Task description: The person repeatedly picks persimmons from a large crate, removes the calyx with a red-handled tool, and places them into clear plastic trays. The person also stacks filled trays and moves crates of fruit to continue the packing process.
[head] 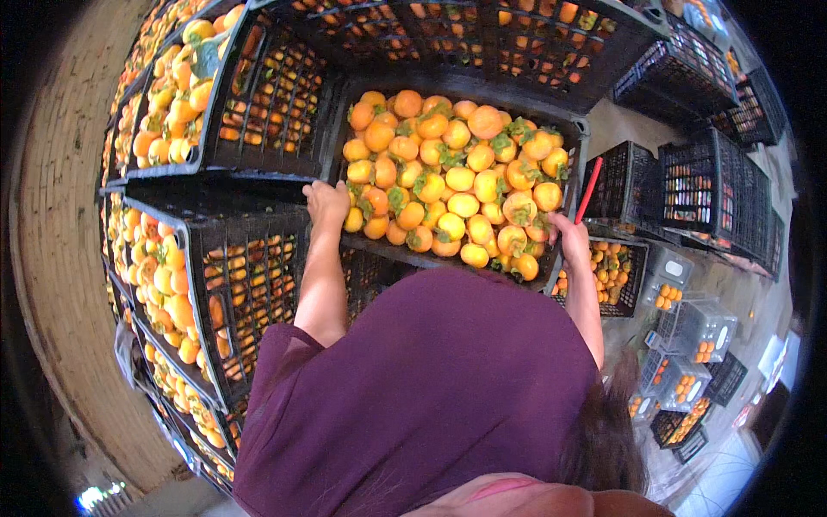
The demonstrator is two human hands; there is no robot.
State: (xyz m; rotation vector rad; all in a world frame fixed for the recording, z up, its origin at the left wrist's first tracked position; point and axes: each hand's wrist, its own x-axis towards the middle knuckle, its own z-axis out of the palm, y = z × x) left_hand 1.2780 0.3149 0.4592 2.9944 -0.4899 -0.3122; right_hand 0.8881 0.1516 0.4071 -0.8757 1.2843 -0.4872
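Observation:
A black plastic crate (413, 257) full of orange persimmons (462, 179) with green calyxes is in front of my body. My left hand (327, 203) grips the crate's left rim, its fingers curled over the edge. At the opposite end, my right hand (571, 235) holds the right rim near the front corner. A thin red stick-like object (589, 190) juts up from my right hand; its lower end is hidden. The undersides of both hands are out of sight.
Stacked black crates of persimmons (249, 304) rise on the left, and another crate wall (549, 52) stands behind. On the right are empty-looking black crates (688, 187), a lower crate of persimmons (610, 274) and clear plastic baskets (707, 326) with printed fruit.

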